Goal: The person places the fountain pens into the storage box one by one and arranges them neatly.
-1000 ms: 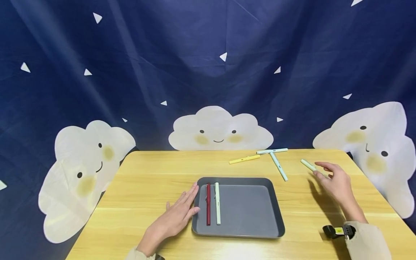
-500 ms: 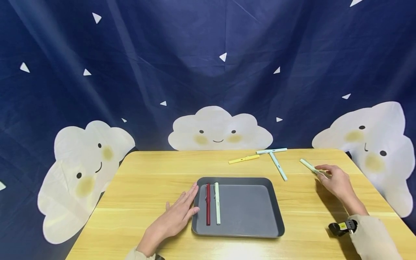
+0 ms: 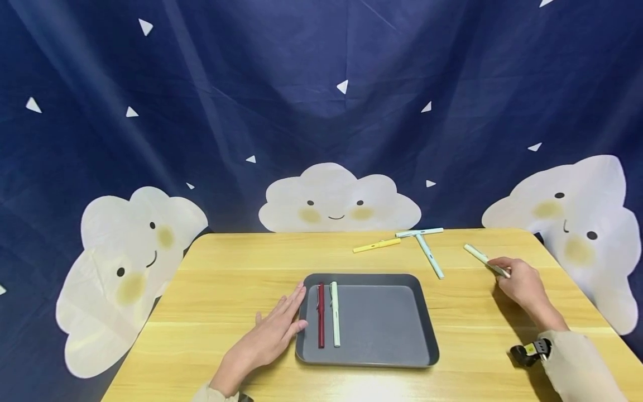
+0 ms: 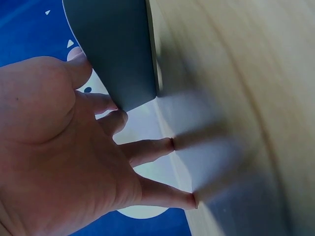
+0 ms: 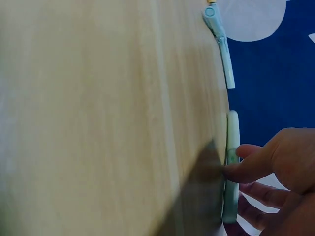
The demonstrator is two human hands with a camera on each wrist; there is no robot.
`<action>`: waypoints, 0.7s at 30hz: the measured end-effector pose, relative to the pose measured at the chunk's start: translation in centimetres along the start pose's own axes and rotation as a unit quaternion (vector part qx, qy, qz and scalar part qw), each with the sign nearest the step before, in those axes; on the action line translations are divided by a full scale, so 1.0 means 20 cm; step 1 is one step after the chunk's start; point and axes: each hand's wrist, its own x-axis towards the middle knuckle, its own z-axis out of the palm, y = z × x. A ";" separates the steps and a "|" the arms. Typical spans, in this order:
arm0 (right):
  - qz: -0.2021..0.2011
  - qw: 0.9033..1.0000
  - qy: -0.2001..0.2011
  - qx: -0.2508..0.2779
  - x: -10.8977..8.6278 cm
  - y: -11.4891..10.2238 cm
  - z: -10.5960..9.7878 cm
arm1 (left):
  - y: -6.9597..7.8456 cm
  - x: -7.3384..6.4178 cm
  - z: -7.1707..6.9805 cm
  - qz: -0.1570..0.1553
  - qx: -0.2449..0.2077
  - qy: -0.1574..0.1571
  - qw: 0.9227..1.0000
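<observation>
My right hand [image 3: 524, 286] is at the right side of the table, its thumb and fingers pinching a pale green pen [image 3: 475, 252]. In the right wrist view, the thumb crosses the middle of this pen [image 5: 231, 201], with the other fingers behind it. My left hand [image 3: 268, 338], fingers straight, touches the left wall of a dark grey tray [image 3: 387, 324]. Two fingertips reach down to the table in the left wrist view, beside the tray's outer wall [image 4: 115, 44]. Inside the tray, a dark red pen [image 3: 321, 321] and another pale green pen [image 3: 336, 321] lie side by side.
Toward the table's back edge lie a yellow pen [image 3: 377, 245] and two light blue pens, one slanting [image 3: 430, 257] and one along the edge [image 3: 427, 231]. The wooden table [image 3: 241, 290] ends at a dark blue curtain [image 3: 301, 111] printed with clouds.
My right thumb and fingers have closed on the pale green pen, which has barely moved. The left hand and the tray stay as they were.
</observation>
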 end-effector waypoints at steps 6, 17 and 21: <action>0.007 1.000 -0.003 -0.006 0.01 0.02 0.02 | 0.00 0.00 -0.01 0.004 0.002 0.002 1.000; -0.017 0.999 0.033 -0.001 -0.04 -0.05 0.00 | 0.00 0.00 0.00 0.002 0.002 0.000 1.000; -0.036 0.997 0.062 0.006 -0.07 -0.10 -0.02 | 0.00 0.00 0.00 -0.003 0.004 -0.001 1.000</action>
